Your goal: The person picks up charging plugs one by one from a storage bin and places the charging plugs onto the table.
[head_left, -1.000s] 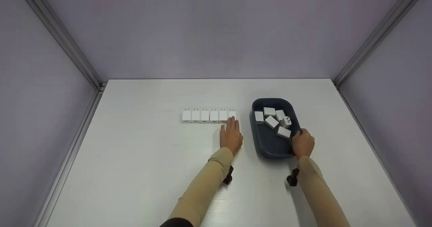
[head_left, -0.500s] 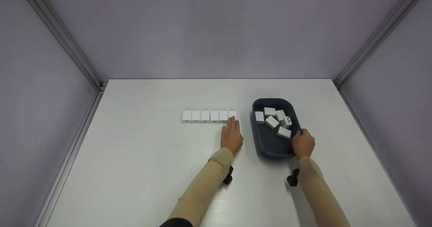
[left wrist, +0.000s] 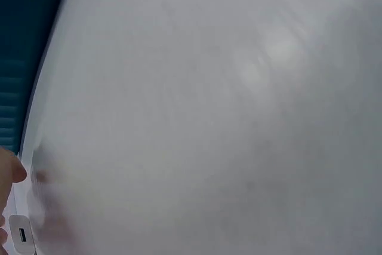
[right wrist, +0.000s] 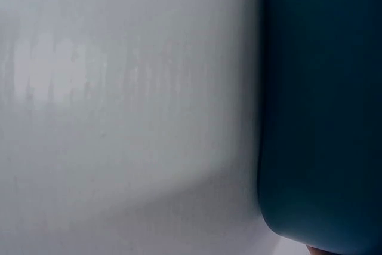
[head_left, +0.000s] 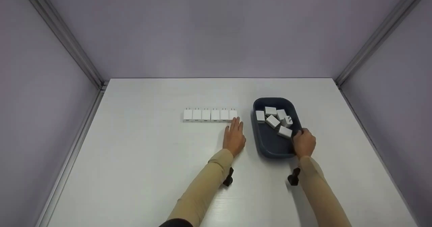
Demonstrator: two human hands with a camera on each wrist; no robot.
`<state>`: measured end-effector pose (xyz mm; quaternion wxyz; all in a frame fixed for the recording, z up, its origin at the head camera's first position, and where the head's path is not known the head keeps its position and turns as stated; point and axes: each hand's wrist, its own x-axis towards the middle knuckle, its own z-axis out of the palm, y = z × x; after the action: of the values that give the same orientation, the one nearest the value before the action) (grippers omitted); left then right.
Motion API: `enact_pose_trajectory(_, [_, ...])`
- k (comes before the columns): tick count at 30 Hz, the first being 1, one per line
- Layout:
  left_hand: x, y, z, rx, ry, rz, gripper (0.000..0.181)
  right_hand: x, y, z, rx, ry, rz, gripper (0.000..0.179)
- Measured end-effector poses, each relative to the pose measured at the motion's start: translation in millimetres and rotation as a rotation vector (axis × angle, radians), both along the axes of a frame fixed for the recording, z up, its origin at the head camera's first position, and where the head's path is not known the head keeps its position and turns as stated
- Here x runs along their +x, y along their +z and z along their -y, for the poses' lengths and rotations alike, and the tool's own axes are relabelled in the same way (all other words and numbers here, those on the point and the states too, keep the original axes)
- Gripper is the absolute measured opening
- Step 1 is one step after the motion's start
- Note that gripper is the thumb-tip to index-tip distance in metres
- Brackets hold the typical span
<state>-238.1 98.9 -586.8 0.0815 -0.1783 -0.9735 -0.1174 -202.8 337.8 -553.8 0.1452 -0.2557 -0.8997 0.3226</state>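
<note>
Several white USB charger plugs [head_left: 206,115] stand side by side in a straight row in the head view, prongs pointing to the far side. My left hand [head_left: 234,137] lies with straight fingers at the near side of the rightmost plug [head_left: 233,114], covering its lower corner; whether it touches is unclear. In the left wrist view, a plug [left wrist: 22,235] with a USB slot shows beside the fingers [left wrist: 8,171]. My right hand [head_left: 304,143] grips the right rim of a dark blue bin [head_left: 270,149] holding several loose plugs [head_left: 272,121]. The fingers inside the rim are partly hidden.
A white table [head_left: 135,159] carries everything, with pale walls [head_left: 216,31] behind and at both sides. In the right wrist view the bin's side wall [right wrist: 322,111] fills the right part. Dark wrist cameras [head_left: 228,178] hang beneath both forearms.
My left hand has slid slightly to the right along the row's end, baring more of the rightmost plug. The right hand and the bin stay put; the head view has shifted a little.
</note>
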Motion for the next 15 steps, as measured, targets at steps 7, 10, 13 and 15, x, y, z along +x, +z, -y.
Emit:
enact_pose_trajectory(7, [5.9,-0.3,-4.9,0.135,-0.082,-0.027,0.044,0.9,2.1,-1,-0.006,0.005,0.006,0.037])
enact_pose_trajectory(10, [9.2,-1.6,-5.6,0.166,-0.111,-0.034,0.044,1.0,2.6,-1,-0.008,0.003,0.006,0.036])
enact_pose_trajectory(13, [12.7,-3.5,-5.1,0.177,-0.124,-0.059,0.041,1.1,3.0,-1,-0.002,0.002,0.000,0.035])
enact_pose_trajectory(15, [14.6,-4.8,-4.4,0.179,-0.127,-0.082,0.039,0.9,2.9,0,0.006,0.004,-0.002,0.035])
